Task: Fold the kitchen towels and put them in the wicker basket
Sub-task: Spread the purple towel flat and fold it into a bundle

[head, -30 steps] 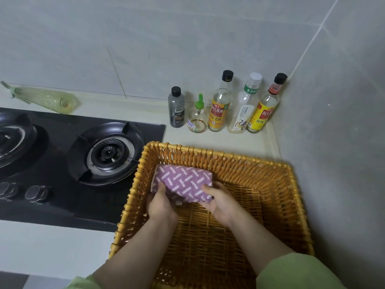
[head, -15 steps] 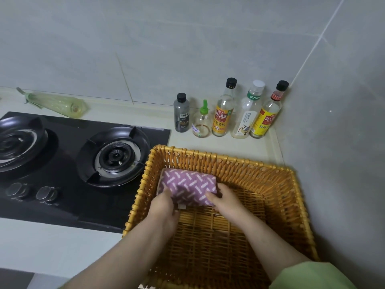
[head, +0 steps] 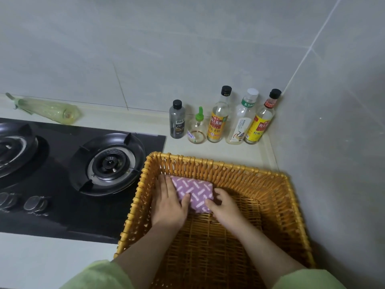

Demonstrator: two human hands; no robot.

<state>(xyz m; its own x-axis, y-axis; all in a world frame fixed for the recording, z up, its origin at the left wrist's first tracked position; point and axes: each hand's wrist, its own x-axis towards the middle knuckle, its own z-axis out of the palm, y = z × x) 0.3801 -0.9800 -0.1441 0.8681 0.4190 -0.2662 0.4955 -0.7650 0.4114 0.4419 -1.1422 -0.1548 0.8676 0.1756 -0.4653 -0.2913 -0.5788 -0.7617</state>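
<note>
A folded purple kitchen towel [head: 194,189] with white dashes lies in the far left corner of the wicker basket [head: 229,164]. It rests on the basket floor, close to the far wall. My left hand [head: 166,205] grips its left side, fingers between towel and basket wall, thumb on top. My right hand [head: 226,207] grips the towel's near right corner. Both forearms reach in over the basket's near edge.
A black gas stove [head: 108,163] with knobs [head: 35,204] sits directly left of the basket. Several sauce bottles [head: 218,119] stand behind it against the tiled wall. A green plastic bag [head: 48,111] lies behind the stove. A wall runs close along the basket's right side.
The towel has come down from a tilted hold onto the basket floor in the far left corner. My left hand has slid forward along its left side.
</note>
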